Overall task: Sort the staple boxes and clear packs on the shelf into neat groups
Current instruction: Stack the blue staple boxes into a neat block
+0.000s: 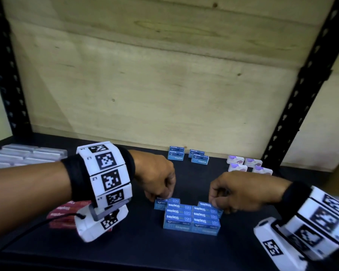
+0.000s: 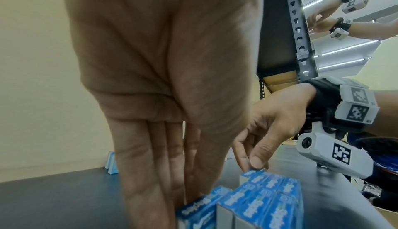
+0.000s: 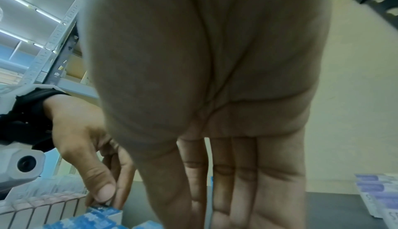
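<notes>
Blue staple boxes (image 1: pixel 192 217) sit packed mid-shelf, and each hand pinches an outlying box at the block's back corners: left hand (image 1: pixel 157 178) on the left one, right hand (image 1: pixel 241 190) on the right. Risk now: pushing unevenly could skew the rows or tip a box, since they stand narrow and loose.

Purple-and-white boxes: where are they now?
Head view: the purple-and-white boxes sit at the shelf's back right, right of the small blue group.
</notes>
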Demonstrator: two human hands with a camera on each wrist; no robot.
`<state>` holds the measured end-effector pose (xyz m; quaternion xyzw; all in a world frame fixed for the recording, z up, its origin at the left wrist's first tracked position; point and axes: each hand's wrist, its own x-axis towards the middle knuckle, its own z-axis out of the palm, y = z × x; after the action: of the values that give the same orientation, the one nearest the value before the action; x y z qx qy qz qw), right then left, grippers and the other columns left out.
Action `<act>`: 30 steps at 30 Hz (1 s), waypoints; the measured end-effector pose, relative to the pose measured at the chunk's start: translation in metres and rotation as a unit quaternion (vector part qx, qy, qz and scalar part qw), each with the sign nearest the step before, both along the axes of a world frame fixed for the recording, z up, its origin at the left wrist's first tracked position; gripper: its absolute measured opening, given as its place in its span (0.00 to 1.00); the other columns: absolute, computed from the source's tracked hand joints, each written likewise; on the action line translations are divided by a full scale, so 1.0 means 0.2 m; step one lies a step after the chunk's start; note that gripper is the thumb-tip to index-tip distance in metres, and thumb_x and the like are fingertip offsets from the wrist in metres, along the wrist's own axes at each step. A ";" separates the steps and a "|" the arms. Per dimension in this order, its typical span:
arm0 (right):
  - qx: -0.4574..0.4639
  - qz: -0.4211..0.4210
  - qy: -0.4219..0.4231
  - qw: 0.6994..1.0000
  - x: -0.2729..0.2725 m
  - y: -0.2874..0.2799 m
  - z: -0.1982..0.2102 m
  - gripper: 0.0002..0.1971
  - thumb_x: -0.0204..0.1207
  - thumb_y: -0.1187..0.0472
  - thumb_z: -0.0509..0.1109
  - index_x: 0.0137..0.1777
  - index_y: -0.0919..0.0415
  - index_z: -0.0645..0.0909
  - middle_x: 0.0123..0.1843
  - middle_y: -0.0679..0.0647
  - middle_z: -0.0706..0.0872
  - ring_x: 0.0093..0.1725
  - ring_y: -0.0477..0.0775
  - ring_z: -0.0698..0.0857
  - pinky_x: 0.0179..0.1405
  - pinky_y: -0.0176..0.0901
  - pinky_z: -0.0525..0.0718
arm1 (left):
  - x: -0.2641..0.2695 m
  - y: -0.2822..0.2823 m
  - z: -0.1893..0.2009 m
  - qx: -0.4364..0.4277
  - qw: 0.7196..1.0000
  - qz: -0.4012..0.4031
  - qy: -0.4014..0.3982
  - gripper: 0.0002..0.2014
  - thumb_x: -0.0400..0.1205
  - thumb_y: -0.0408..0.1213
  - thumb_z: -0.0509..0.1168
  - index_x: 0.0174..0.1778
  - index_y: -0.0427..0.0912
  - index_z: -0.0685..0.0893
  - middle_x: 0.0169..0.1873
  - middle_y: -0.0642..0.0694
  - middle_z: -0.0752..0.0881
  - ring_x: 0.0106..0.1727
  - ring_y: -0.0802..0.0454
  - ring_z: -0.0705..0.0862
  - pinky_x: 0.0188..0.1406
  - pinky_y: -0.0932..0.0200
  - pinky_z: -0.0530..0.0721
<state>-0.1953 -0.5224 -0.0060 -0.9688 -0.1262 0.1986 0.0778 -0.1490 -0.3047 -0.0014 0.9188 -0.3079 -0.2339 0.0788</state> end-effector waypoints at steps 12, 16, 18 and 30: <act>0.002 0.038 -0.006 0.999 0.05 0.07 -0.01 0.05 0.81 0.55 0.69 0.51 0.51 0.86 0.43 0.51 0.93 0.30 0.36 0.83 0.42 0.34 0.83 | 0.01 -0.11 -0.01 -0.012 0.999 -0.037 0.017 0.05 0.83 0.38 0.67 0.50 0.46 0.88 0.26 0.60 0.84 0.32 0.60 0.86 0.33 0.72 0.77; 0.002 0.035 0.022 0.999 0.07 0.09 -0.01 0.06 0.82 0.58 0.68 0.53 0.52 0.86 0.44 0.53 0.93 0.33 0.40 0.85 0.41 0.32 0.83 | 0.02 -0.13 -0.02 -0.004 0.999 -0.051 0.017 0.06 0.84 0.38 0.67 0.53 0.44 0.88 0.33 0.56 0.87 0.35 0.58 0.88 0.31 0.72 0.77; 0.006 0.032 0.045 0.998 0.08 0.10 0.00 0.06 0.82 0.59 0.68 0.54 0.52 0.85 0.45 0.54 0.93 0.34 0.42 0.86 0.41 0.32 0.83 | 0.02 -0.13 -0.02 -0.003 0.998 -0.056 0.012 0.07 0.84 0.38 0.67 0.53 0.44 0.88 0.34 0.56 0.87 0.35 0.58 0.88 0.31 0.73 0.77; -0.076 0.035 0.089 0.993 0.15 0.14 0.05 0.06 0.79 0.54 0.71 0.53 0.46 0.85 0.48 0.51 0.93 0.46 0.53 0.90 0.57 0.46 0.86 | 0.08 -0.14 -0.03 0.003 0.998 -0.044 0.045 0.08 0.83 0.38 0.68 0.56 0.43 0.88 0.44 0.45 0.91 0.35 0.57 0.87 0.40 0.65 0.86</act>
<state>-0.1661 -0.4937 0.0040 -0.9453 -0.1374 0.2957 0.0079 -0.1331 -0.3327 -0.0069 0.8930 -0.3435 -0.2796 0.0797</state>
